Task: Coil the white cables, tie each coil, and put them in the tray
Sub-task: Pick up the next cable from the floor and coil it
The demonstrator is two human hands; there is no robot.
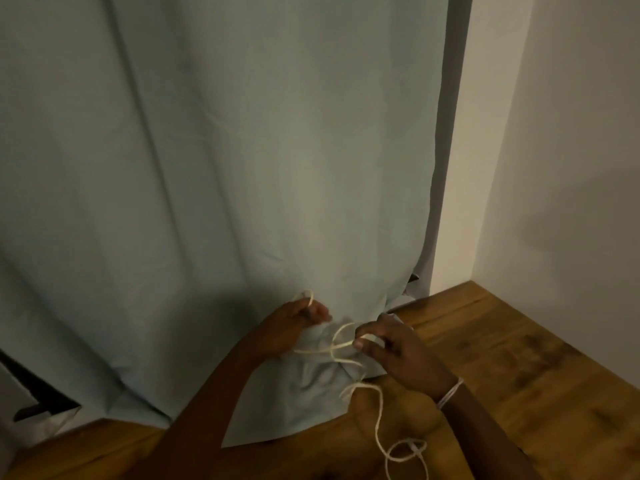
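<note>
A thin white cable (337,344) runs between both my hands, low in the middle of the view. My left hand (292,327) holds it with curled fingers, and a small loop of it sticks up above the knuckles. My right hand (391,351) pinches a loop of the cable between thumb and fingers. From there the cable hangs down and trails in loose loops (403,448) over the wooden floor. No tray is in view.
A pale blue-grey curtain (242,168) fills most of the view, its hem pooling on the wooden floor (519,358). A white wall (554,168) stands at the right. A white string band circles my right wrist (450,393).
</note>
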